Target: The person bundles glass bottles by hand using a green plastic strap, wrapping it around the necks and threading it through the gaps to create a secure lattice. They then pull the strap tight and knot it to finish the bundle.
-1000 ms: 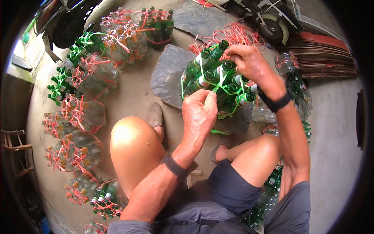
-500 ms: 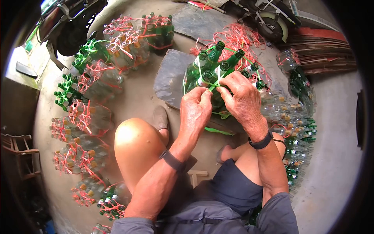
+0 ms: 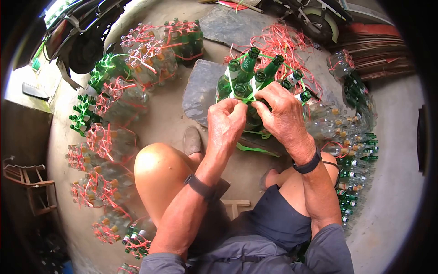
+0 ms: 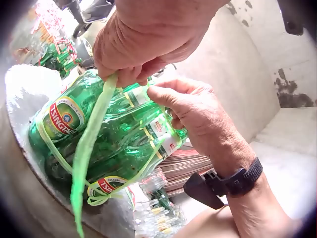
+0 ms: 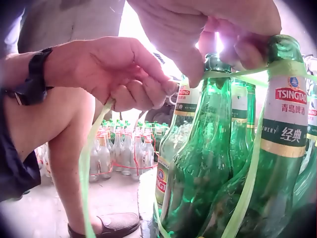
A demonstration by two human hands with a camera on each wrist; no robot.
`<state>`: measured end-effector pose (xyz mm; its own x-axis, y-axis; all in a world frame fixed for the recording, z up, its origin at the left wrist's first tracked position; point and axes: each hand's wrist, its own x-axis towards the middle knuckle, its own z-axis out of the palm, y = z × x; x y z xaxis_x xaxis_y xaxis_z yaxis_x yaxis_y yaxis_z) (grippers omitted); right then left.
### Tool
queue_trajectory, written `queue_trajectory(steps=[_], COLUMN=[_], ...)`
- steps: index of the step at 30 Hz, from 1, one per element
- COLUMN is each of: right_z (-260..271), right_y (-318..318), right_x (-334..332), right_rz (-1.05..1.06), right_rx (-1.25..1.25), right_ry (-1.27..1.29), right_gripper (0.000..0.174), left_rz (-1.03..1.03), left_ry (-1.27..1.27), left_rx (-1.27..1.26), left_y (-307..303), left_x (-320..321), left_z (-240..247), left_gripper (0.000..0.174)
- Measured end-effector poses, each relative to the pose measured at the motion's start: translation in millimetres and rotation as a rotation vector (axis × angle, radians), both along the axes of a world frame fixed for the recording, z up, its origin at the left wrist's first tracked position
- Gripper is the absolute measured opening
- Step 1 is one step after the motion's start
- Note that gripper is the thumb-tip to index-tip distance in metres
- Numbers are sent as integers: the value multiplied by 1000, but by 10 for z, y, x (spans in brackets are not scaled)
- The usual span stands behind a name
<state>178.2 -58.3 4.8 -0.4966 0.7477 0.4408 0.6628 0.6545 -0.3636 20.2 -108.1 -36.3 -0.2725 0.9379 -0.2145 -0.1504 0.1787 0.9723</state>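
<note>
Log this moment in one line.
left hand: pinches green strap | right hand: pinches green strap | green bottles: grouped upright, strap around necks

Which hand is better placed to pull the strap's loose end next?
Probably the left hand: it pinches the green strap, whose end hangs from its fingers; the right hand is at the bottle necks.

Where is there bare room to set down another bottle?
The slab is bare left of the green bottles, as is the floor between slab and bundles. Crowded: where left hand and right hand pinch the green strap, and beyond, under red string.
</note>
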Motion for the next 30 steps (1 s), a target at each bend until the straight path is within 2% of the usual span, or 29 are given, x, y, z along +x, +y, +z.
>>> queue_trajectory(steps=[2, 4, 18, 24, 26, 30], right_z=[14, 33, 25, 17, 14, 10], right_y=[10, 3, -30, -15, -17, -18], right_x=[-2, -7, 0, 10, 5, -2], right_rz=[-5, -12, -49, -52, -56, -59], right_rx=[-6, -10, -34, -43, -45, -60], right_ry=[4, 9, 20, 11, 23, 61], right_gripper=[13, 13, 14, 15, 15, 16], left_rz=[18, 44, 45, 54, 39, -3], left_ry=[25, 211, 288, 409, 554, 642], left_rx=[52, 114, 176, 203, 225, 252], left_y=[3, -7, -39, -30, -39, -43], left_x=[30, 38, -104, -109, -122, -159], left_z=[-65, -76, -49, 14, 92, 222], left_gripper=[18, 17, 18, 16, 16, 15])
